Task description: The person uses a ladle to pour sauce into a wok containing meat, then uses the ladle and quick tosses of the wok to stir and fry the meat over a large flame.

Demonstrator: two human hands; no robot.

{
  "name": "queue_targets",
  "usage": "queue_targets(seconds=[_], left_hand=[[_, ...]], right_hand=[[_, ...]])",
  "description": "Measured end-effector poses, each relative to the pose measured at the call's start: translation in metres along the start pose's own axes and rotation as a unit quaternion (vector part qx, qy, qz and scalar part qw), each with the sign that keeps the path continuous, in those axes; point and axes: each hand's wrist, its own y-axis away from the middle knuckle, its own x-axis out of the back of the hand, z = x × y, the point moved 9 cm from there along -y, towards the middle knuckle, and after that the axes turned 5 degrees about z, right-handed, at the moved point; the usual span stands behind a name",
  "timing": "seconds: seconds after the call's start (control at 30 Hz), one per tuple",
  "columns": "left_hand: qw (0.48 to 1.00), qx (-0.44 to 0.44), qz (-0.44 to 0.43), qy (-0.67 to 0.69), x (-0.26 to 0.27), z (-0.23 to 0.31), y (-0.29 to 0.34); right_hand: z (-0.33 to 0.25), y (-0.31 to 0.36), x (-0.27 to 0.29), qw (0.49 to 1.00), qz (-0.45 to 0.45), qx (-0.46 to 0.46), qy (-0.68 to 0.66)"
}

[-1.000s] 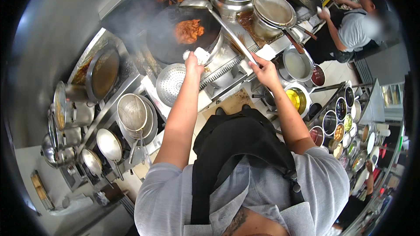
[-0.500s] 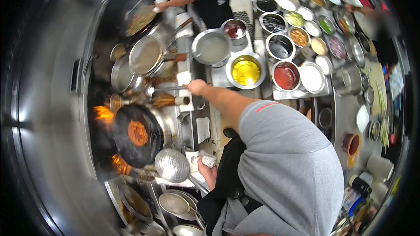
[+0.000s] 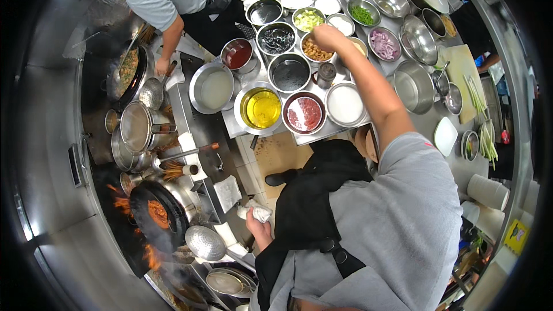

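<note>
My right arm stretches across the pots, and my right hand (image 3: 328, 38) is bunched over a bowl of brown chunks (image 3: 315, 50). Its fingertips are hidden, so anything in them cannot be made out. Low at the stove's edge, my left hand (image 3: 259, 231) is closed on a folded white cloth (image 3: 254, 211). To its left a black wok (image 3: 144, 227) stands among flames, with reddish-brown food (image 3: 158, 214) in it. A round perforated skimmer (image 3: 205, 243) lies beside the wok. Further up, a ladle handle with a brown end (image 3: 199, 151) reaches over the counter edge.
Pots of yellow oil (image 3: 261, 108), red sauce (image 3: 304, 114) and white powder (image 3: 344, 103) stand along the near table edge. Bowls of chopped greens (image 3: 363, 12) and purple onion (image 3: 385, 45) are behind. Another person (image 3: 158, 0) works at a second wok (image 3: 125, 75).
My right hand has let go of the ladle handle and moved right, over to the bowl of brown chunks. The view has swung toward the table. The cloth stays in my left hand.
</note>
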Motion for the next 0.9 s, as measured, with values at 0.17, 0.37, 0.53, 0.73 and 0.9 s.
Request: queue_targets(seconds=[0.17, 0.37, 0.53, 0.73, 0.9], left_hand=[[0.998, -0.035, 0.006, -0.060, -0.020, -0.005, -0.008], [0.997, -0.036, 0.044, -0.046, -0.027, -0.016, 0.000], [0.993, -0.045, 0.071, -0.077, -0.040, -0.016, 0.002], [0.992, -0.066, 0.072, -0.082, -0.056, -0.012, 0.005], [0.994, -0.059, 0.095, -0.020, -0.032, -0.014, 0.003]], right_hand=[[0.026, -0.010, -0.069, 0.981, 0.017, 0.194, -0.009], [0.043, -0.031, -0.130, 0.982, -0.022, 0.158, 0.101], [0.051, -0.017, -0.110, 0.987, -0.028, 0.144, 0.069], [0.061, -0.016, -0.097, 0.993, -0.045, 0.089, 0.068], [0.030, -0.033, -0.075, 0.995, -0.008, 0.094, -0.034]])
